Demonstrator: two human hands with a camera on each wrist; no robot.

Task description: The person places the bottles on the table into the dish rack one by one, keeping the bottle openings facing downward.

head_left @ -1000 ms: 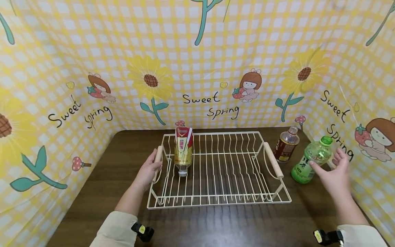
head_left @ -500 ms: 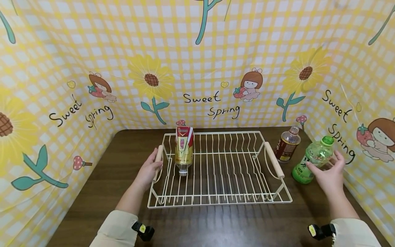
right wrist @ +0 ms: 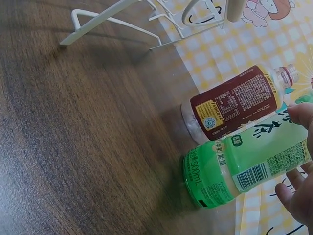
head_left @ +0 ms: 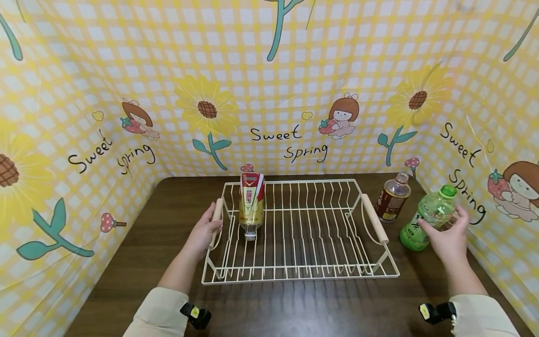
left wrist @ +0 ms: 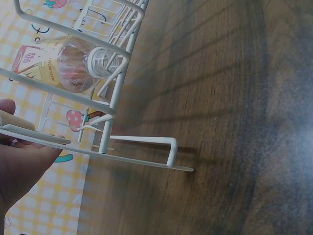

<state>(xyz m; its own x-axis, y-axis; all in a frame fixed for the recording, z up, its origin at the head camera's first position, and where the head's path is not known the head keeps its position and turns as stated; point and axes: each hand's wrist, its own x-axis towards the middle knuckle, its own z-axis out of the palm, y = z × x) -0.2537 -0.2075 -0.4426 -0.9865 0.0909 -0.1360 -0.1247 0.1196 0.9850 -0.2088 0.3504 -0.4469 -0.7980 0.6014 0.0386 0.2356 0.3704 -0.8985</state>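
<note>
My left hand (head_left: 201,238) grips the left wooden handle (head_left: 217,210) of a cream wire dish rack (head_left: 301,280). Inside the rack's left part, a red and gold labelled bottle (head_left: 251,201) leans with its neck down and its open mouth toward me. On the right, my right hand (head_left: 451,241) is around a green tea bottle (head_left: 438,206) with a green cap. Its thumb lies on the front of the label (right wrist: 266,142), and the other fingers bend round the far side. The green bottle stands on the table, slightly tilted in view.
A capless clear bottle with a dark brown label (head_left: 391,204) stands behind the green bottle, just right of the rack's right handle (head_left: 374,217). The dark wooden table (head_left: 294,311) meets a yellow checked cloth (head_left: 273,112) at the back and both sides.
My right hand has come in from the right, and its thumb and fingers have closed round the green tea bottle. My left hand and the rack have stayed in place.
</note>
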